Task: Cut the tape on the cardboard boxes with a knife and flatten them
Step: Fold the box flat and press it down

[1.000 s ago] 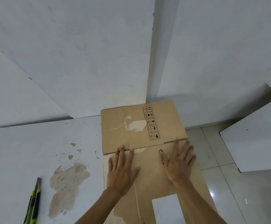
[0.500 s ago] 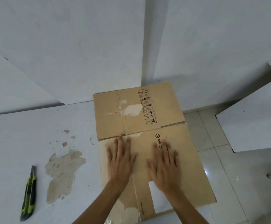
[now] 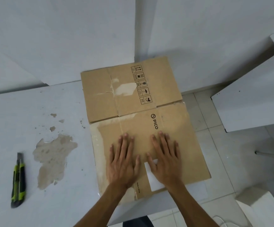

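A brown cardboard box (image 3: pixel 173 122) lies flattened on the white table, its right part hanging over the table's edge above the floor. Its far flaps (image 3: pixel 100 95) carry handling symbols and a torn pale patch. My left hand (image 3: pixel 123 159) presses flat on the near panel with straight fingers. Beside it, my right hand (image 3: pixel 165 158) presses flat too, partly covering a white label (image 3: pixel 154 179). A green and black utility knife (image 3: pixel 18 181) lies on the table far to the left, away from both hands.
The white table (image 3: pixel 34 112) has a large chipped brown patch (image 3: pixel 52 158) between knife and box. White walls meet in a corner behind. Tiled floor (image 3: pixel 223 153) lies to the right, with a white board (image 3: pixel 254 102) leaning there and another white object at the lower right.
Both hands slid back toward me along the cardboard, from near the flap crease to the near panel. The PICO print is now uncovered. The view has tilted downward.
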Motion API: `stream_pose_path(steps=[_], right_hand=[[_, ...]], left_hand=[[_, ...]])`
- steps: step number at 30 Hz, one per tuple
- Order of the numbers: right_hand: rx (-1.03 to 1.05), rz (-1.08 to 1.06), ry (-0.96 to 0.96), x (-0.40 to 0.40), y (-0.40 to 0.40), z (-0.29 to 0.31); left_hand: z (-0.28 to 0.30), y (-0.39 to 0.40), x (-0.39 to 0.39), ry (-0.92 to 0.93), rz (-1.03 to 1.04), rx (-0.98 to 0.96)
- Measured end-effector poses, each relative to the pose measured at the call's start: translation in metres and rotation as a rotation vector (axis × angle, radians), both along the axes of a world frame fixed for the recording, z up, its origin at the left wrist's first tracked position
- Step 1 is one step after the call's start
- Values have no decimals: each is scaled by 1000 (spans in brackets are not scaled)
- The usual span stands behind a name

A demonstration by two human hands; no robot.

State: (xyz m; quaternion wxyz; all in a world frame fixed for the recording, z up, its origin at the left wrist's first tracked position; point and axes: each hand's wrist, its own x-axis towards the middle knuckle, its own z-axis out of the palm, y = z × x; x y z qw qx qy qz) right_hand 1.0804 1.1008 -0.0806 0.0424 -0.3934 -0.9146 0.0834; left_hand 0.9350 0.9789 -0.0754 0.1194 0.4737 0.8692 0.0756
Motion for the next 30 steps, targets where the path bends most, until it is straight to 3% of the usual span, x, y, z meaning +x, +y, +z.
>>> stream_pose_path(steps=[6,11,13,17,22,27,30], right_hand=[[-36,15,-21,2,3,3],[-66,-102,-98,21,37,3],[-74,-49,-118,18,50,4],[-68,84,-98,-19,82,11],[-55,183,-115,-91,129,15],[-144,140,-183,-148,166,21],[-104,145,-171,-156,170,19]], left_hand=[[2,1,-9,-31,-39,36],[3,31,-66,10,10,15],[3,47,-89,34,-29,-6],[7,79,-117,49,-119,-53],[20,118,-144,-43,-46,-190],[28,152,-175,-128,-55,-283],[23,158,-177,-84,-72,-348]])
